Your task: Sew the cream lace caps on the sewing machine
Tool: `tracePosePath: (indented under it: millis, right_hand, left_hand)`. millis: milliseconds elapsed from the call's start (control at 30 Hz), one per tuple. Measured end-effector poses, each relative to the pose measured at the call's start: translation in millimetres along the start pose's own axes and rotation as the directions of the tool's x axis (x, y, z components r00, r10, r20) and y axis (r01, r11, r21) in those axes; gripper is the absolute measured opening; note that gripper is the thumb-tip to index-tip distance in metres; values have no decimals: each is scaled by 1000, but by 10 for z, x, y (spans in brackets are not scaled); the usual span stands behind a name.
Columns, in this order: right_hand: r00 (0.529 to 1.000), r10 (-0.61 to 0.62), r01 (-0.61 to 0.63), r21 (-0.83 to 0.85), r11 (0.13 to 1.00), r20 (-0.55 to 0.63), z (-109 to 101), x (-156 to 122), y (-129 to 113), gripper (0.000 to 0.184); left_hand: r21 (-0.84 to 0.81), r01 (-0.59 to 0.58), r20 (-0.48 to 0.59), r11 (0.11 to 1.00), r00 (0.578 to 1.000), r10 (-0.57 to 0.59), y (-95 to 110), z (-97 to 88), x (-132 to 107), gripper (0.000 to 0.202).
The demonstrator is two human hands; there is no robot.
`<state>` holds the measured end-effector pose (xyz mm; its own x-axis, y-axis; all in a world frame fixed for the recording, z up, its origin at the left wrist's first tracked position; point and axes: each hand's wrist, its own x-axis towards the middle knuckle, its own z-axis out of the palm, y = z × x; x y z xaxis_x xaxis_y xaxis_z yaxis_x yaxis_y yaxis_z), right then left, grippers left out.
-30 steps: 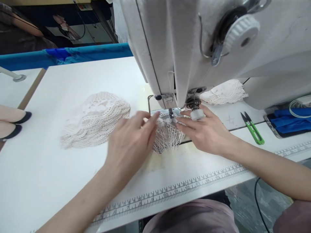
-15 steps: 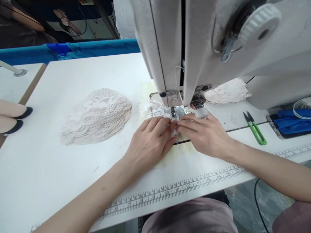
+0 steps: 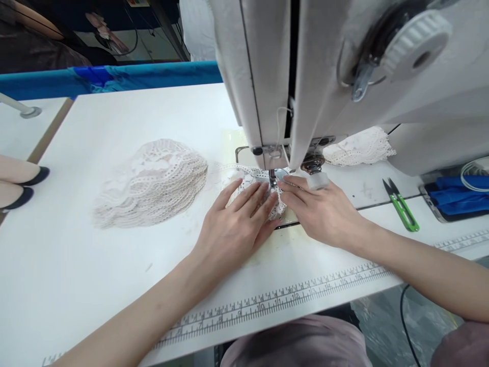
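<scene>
A white lace piece lies under the presser foot of the sewing machine. My left hand rests flat on the lace, left of the foot, its fingers stretched and spread. My right hand lies just right of the foot, fingers extended, with the tips touching the lace edge; its thumb is hidden. Neither hand visibly grips the fabric. To the left sits a fanned pile of white lace pieces. Another lace bundle lies behind my right hand, beside the machine.
Green-handled thread snips lie to the right, near a phone with blue cloth on it. A printed ruler runs along the front table edge. A co-worker's arm shows at top left.
My left fingers have spread and flattened over the lace, where they were bunched close to my right fingertips. More of the lace shows between the hands. My right hand has barely moved.
</scene>
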<state>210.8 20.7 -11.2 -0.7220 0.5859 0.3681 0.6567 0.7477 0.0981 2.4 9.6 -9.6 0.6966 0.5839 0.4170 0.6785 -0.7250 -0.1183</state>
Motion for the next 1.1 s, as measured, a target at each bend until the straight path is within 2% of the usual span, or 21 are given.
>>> tracePosePath:
  millis: [400, 567, 700, 867, 933, 1033, 1100]
  right_hand:
    - [1000, -8, 8, 2, 1000, -1, 16, -4, 18, 30]
    - [995, -6, 4, -22, 1000, -104, 34, 19, 42, 27]
    - [990, 10, -11, -6, 1000, -141, 8, 49, 38, 24]
    - [975, 4, 6, 45, 999, -221, 26, 90, 28, 24]
    - [967, 35, -17, 75, 997, -252, 55, 103, 38, 26]
    - [955, 175, -131, 190, 973, -240, 94, 115, 61, 28]
    - [936, 289, -233, 265, 936, -200, 108, 126, 74, 27]
  left_hand:
    - [-19, 3, -14, 1000, 1000, -3, 3, -5, 1, 32]
    - [-62, -26, -94, 998, 995, 20, -6, -60, -20, 24]
    - [-62, -61, -101, 996, 993, 55, -16, -83, -30, 13]
    - [-125, 18, -106, 992, 994, -32, -4, -99, 3, 12]
    - [-164, 113, -58, 980, 991, -124, -7, -119, 42, 12]
    - [-198, 261, 130, 945, 962, -239, -45, -146, 142, 35]
    - [-221, 315, 237, 923, 935, -262, -84, -140, 224, 34]
